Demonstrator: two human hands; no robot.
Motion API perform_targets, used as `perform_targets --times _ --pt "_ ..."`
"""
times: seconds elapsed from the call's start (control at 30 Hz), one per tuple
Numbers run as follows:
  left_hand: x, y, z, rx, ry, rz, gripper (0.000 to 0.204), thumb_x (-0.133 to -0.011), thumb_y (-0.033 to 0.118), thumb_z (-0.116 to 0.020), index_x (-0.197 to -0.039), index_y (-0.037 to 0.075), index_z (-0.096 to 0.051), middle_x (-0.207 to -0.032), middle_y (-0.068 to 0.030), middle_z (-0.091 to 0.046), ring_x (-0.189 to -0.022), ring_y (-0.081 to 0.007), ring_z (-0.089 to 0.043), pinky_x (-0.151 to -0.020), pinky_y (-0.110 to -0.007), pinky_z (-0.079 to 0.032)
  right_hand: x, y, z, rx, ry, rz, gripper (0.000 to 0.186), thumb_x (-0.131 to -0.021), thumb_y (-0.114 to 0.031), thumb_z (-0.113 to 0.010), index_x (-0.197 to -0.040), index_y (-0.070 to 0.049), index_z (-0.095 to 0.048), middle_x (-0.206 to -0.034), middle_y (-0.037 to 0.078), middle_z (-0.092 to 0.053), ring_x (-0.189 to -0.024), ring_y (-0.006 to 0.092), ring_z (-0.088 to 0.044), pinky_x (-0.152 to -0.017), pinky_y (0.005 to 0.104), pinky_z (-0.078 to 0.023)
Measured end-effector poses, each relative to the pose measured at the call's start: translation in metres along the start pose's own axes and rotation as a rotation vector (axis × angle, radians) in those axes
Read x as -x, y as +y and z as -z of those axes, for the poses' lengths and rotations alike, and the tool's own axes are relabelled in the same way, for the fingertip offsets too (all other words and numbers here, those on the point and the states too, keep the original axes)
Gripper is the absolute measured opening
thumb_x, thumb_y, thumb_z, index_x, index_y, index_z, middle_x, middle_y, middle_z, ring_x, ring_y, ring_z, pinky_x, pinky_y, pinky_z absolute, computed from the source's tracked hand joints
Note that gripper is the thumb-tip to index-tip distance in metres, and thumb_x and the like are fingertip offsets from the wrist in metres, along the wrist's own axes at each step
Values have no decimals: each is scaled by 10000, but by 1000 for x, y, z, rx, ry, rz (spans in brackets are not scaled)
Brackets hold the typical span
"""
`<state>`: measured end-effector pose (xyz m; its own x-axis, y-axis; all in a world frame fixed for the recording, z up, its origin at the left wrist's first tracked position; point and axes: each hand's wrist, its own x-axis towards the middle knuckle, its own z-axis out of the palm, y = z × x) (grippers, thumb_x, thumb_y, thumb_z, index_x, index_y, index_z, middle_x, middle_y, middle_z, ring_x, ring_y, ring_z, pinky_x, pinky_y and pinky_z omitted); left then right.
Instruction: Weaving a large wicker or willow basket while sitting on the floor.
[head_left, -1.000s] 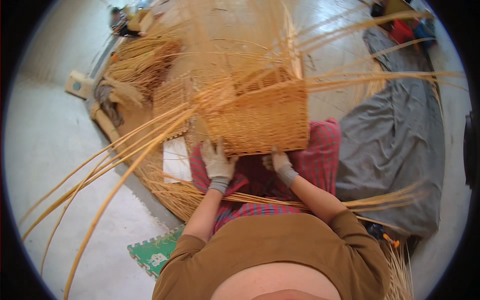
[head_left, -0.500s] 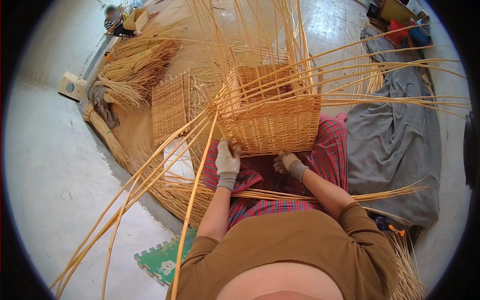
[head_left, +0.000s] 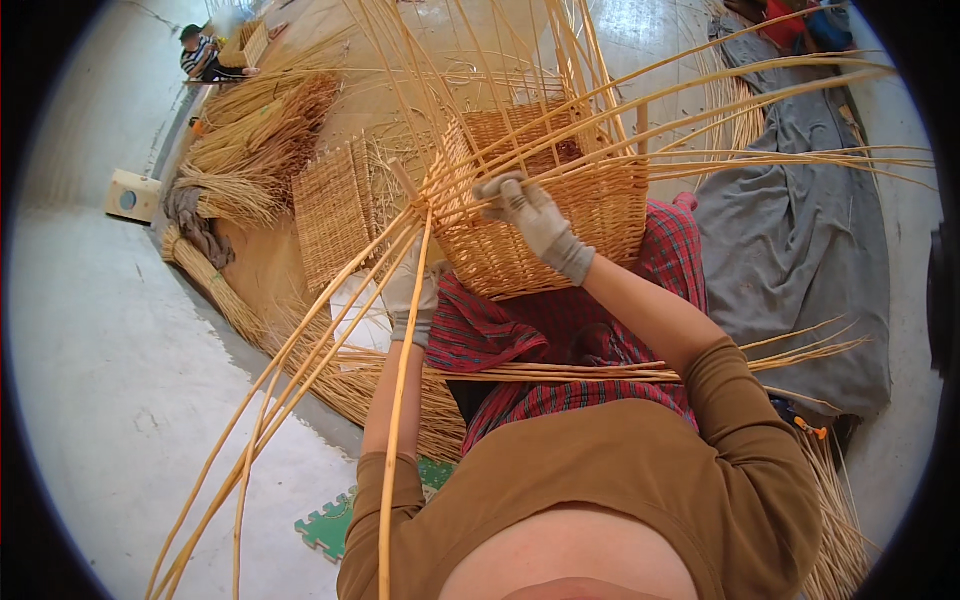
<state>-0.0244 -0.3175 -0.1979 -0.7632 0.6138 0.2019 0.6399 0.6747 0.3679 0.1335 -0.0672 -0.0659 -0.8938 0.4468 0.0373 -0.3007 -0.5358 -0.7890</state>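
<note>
A square wicker basket [head_left: 545,235] rests tilted against my lap, with long loose willow rods [head_left: 700,103] fanning out from its upper edge. My right hand [head_left: 535,217], in a pale work glove, is at the front rim, its fingers curled round rods there. Lower at the basket's left front corner is my left hand [head_left: 408,285], gloved too. Rods that sweep down to the lower left [head_left: 300,352] pass in front of it, and its fingers are mostly hidden.
A flat woven panel [head_left: 335,215] and bundles of willow [head_left: 265,135] lie to the left. More rods [head_left: 600,373] cross my lap. Grey cloth [head_left: 790,260] covers the floor at right. A person [head_left: 203,55] sits far left, beside another basket [head_left: 245,42].
My right hand has risen from below the basket to the rods at its front rim. My left hand has moved left, behind the rods. The basket has tilted slightly.
</note>
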Motion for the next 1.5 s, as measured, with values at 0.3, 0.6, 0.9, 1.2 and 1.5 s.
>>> perform_targets --times 0.3,0.6,0.9,1.2,1.5 --pt "-22 43 41 900 -81 61 576 -1045 583 -482 -1125 41 -659 -615 -2 -494 -467 -133 -472 -454 -251 -440 -50 -18 -45 703 -41 61 184 -1046 -222 -589 -1008 -49 -638 -798 125 -701 -706 287 -694 -662 382 -564" --pt "-30 50 60 451 -220 -199 396 -1018 376 -642 -1345 169 -559 -904 -71 -630 -753 -224 -621 -692 -362 -553 12 -9 -8 614 1 -85 103 -1039 -138 -561 -1075 -54 -608 -1020 122 -751 -844 255 -740 -647 354 -599" --pt "5 150 74 347 269 -203 292 -995 220 -680 -1219 34 -675 -1098 -182 -718 -1018 -317 -706 -878 -397 -562 37 -23 82 285 384 -69 183 -986 -196 -722 -1109 -62 -742 -927 63 -756 -828 148 -738 -633 244 -569" --pt "-64 194 41 -79 75 181 435 -1079 342 -461 -1092 -36 -675 -1045 -255 -700 -1010 -395 -664 -930 -436 -542 46 -33 81 402 324 -85 253 -945 -224 -778 -1134 -61 -731 -957 36 -748 -818 136 -730 -651 254 -571" --pt "-49 184 42 1076 26 374 194 -1027 239 -654 -1010 46 -645 -815 -67 -636 -709 -191 -619 -672 -332 -544 34 -38 74 533 457 -118 295 -941 -289 -775 -1019 -4 -755 -796 61 -744 -679 131 -693 -560 263 -533"
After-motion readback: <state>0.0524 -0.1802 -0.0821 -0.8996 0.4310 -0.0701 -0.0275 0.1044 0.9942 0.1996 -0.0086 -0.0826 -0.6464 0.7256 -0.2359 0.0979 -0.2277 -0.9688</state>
